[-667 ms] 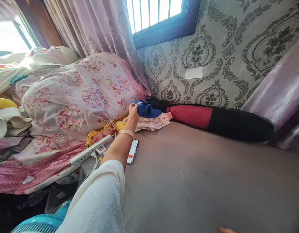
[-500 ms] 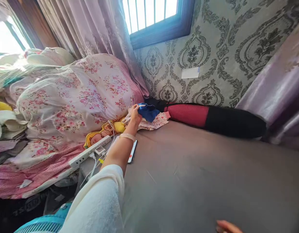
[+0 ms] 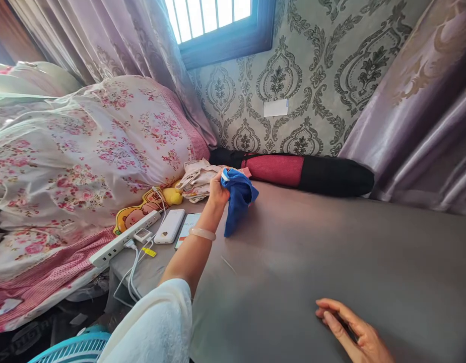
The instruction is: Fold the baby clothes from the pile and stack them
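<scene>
My left hand, reaching forward, is closed on a blue piece of clothing with a white strip at its upper edge. The cloth hangs folded from my fingers over the grey sheet; its exact kind cannot be made out. Just behind it lies a crumpled pile of pale pink clothes. Low on the right, my right hand hovers over the sheet, its thumb and fingers apart and slightly bent, with nothing in it.
Left of my forearm lie a phone, a white power bank, a power strip with cables and a yellow plush toy. A long black-and-red bag runs along the wall. A flowered cover fills the left.
My left hand has lifted the blue clothing off the pale pile and drawn it nearer, where it hangs down. My right hand has come further into view from below.
</scene>
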### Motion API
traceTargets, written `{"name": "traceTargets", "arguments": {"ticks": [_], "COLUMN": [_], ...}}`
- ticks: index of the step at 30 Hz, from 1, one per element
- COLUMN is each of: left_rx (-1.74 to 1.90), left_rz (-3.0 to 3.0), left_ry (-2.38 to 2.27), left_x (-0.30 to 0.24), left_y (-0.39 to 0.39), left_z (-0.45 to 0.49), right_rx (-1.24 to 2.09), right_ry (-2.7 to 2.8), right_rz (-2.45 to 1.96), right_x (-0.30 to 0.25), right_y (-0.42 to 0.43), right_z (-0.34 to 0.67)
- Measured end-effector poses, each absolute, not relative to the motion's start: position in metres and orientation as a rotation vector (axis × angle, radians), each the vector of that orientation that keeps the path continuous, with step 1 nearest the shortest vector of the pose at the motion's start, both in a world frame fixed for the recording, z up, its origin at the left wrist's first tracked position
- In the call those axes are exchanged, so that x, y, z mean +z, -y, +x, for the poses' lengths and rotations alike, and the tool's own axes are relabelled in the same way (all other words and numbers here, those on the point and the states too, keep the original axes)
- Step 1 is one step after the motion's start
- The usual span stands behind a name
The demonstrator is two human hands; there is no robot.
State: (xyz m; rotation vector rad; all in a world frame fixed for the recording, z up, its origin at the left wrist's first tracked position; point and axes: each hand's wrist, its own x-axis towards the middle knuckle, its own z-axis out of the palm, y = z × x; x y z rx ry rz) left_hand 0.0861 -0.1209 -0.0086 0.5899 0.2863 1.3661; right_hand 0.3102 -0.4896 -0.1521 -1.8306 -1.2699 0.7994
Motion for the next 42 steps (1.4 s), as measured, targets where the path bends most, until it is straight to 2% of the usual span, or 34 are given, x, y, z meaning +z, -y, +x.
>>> {"name": "traceTargets", "arguments": {"ticks": [10, 20, 24, 30, 35, 42], "left_rx": [0.943, 0.477, 0.513, 0.712, 0.862, 0.851], "left_rz": [0.588, 0.869, 1.068, 1.139, 1.115, 1.258], "left_ry": [-0.138, -0.019, 0.044, -0.131, -0.209, -0.214], "left_x": [-0.012, 0.006, 0.009, 0.000, -0.015, -0.025], "left_y": [0.196, 0.288, 0.304, 0.293, 0.282, 0.286], "left_z": [0.122, 0.158, 0.161, 0.152, 0.143, 0.149], "right_rx": [0.947, 0.531, 0.538, 0.444, 0.247, -0.075], "right_ry": [1.286, 1.269, 1.373, 1.491, 1.261, 1.205], "right_rz": [-1.697, -1.368, -1.258, -1.423, -1.509, -1.432], "right_x": [-0.109, -0.042, -0.034, -0.045, -0.043, -0.012], "right_y": [0.464, 0.415, 0.410, 0.411, 0.417, 0.457], "right_z": [0.309, 0.294, 0.287, 0.294, 0.318, 0.321]}}
